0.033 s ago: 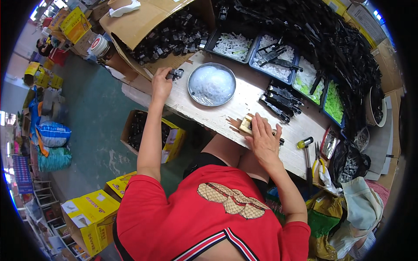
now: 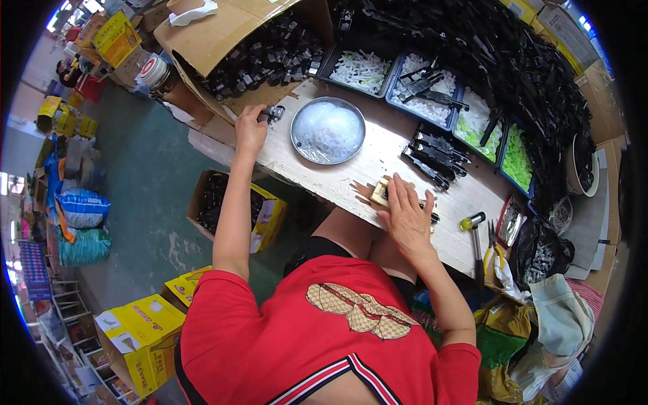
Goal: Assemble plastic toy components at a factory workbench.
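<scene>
My left hand (image 2: 250, 129) pinches a small black part with a clear section (image 2: 273, 113) at the table's left end, in front of the open cardboard box. My right hand (image 2: 408, 217) lies with its fingers stretched out over a pale yellow block (image 2: 381, 194) at the table's near edge. A dark piece (image 2: 434, 218) sticks out by the right side of that hand; what lies under the palm is hidden. Between the hands stands a round metal dish (image 2: 329, 131) of whitish, translucent matter. Several long black parts (image 2: 435, 158) lie in a row beyond my right hand.
Trays of white pieces (image 2: 359, 73) and green pieces (image 2: 516, 158) line the back, before a big heap of black parts (image 2: 499, 61). A cardboard box (image 2: 266, 61) holds small black parts. At right lie a hammer (image 2: 476, 236) and yellow-handled pliers (image 2: 496, 253).
My right hand has shifted very slightly toward me and to the left on the block. The left hand keeps its place with the small black part.
</scene>
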Tool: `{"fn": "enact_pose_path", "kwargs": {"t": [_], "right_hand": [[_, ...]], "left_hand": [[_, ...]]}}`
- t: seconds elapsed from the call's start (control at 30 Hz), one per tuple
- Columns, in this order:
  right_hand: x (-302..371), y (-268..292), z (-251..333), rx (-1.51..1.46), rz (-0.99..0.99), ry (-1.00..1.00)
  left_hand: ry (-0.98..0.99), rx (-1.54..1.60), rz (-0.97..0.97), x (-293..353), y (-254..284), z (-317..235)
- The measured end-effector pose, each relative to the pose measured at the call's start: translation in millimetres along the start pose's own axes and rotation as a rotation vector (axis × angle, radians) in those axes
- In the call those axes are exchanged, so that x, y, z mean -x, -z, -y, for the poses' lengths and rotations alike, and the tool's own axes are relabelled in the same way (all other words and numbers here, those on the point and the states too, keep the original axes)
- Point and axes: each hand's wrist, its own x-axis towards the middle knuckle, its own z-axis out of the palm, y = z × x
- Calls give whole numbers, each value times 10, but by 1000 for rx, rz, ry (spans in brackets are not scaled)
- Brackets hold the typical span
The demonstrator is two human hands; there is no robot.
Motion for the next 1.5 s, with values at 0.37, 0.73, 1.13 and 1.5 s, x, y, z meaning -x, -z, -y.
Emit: {"fn": "enact_pose_path", "kwargs": {"t": [0.37,0.73,1.13,1.5], "right_hand": [[-28,-70,42,-24,-6,18],[33,111,-267,-380,-389,-75],[286,50,-377,-506,-464,-221],[369,-12,-417,-478,-455,-244]], "left_hand": [[-85,-139,140,48,-9,-194],[209,-17,272,28,161,-295],[286,763,760,1002,-306,-1957],[351,825,749,1043,-648,-1769]]}}
